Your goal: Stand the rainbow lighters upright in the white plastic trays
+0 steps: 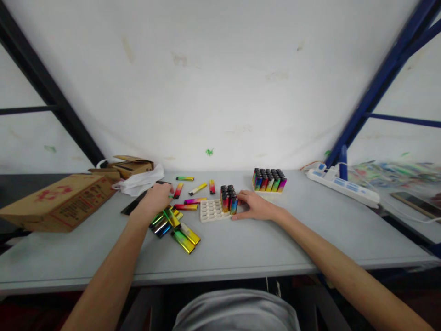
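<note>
OK, grey table (262, 250) under white tray (209, 210); L hand (157, 197) left of tray by loose lighters (186, 207), grip can't tell; R hand (257, 205) at tray's right end, thumb & fingers parted, against upright lighters (225, 203). Prob. best: R steadies tray, lighters seated square, black ends up.

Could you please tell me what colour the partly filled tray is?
The tray is off-white, seen best in the head view.
</note>
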The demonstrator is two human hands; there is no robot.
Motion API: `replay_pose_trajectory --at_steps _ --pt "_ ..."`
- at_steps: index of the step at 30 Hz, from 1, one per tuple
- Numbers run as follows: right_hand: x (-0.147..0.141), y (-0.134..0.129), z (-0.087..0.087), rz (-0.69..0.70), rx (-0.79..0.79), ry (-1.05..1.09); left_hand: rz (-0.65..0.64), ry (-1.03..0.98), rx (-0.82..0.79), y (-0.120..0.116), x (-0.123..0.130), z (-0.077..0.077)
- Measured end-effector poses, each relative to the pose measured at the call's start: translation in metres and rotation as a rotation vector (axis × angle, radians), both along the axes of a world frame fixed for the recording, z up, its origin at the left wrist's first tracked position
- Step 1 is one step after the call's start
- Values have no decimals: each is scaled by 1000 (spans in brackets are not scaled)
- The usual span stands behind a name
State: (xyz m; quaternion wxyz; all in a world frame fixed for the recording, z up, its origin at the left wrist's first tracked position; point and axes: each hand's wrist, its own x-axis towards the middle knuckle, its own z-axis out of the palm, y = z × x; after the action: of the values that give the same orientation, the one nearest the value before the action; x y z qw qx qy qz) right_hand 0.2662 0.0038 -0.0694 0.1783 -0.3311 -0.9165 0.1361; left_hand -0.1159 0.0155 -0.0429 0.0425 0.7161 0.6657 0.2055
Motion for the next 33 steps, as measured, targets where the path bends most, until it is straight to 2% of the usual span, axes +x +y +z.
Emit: replay_pose_trajectory --at_steps 2,5,8,10,14,16,22,26,28,33 --pt "0 0 0 0 -1 2 -38 85 3 -1 8 3" --pt "-1 0 1 7 -11 11 -43 88 209 -5 20 12" --pt "-1 0 1 14 -15 12 -38 -78 421 -11 35 22" --pt "-2 -1 1 13 -8 9 -86 -279 453 -16 47 26" --pt "-1 -1 0 1 7 5 -215 -784 266 -26 76 29" --pt "-1 0 0 0 2 8 -251 -922 160 -31 89 28" --pt "-2 -1 1 6 -23 22 -448 -1083 -192 -44 116 22" --pt "-2 -1 1 10 -2 23 -580 -1144 -340 -49 125 17" --pt "-1 -1 0 13 -1 31 -597 -1189 -389 -51 128 17" --pt "-1 -1 0 9 -13 31 -523 -1349 -522 -50 128 22"
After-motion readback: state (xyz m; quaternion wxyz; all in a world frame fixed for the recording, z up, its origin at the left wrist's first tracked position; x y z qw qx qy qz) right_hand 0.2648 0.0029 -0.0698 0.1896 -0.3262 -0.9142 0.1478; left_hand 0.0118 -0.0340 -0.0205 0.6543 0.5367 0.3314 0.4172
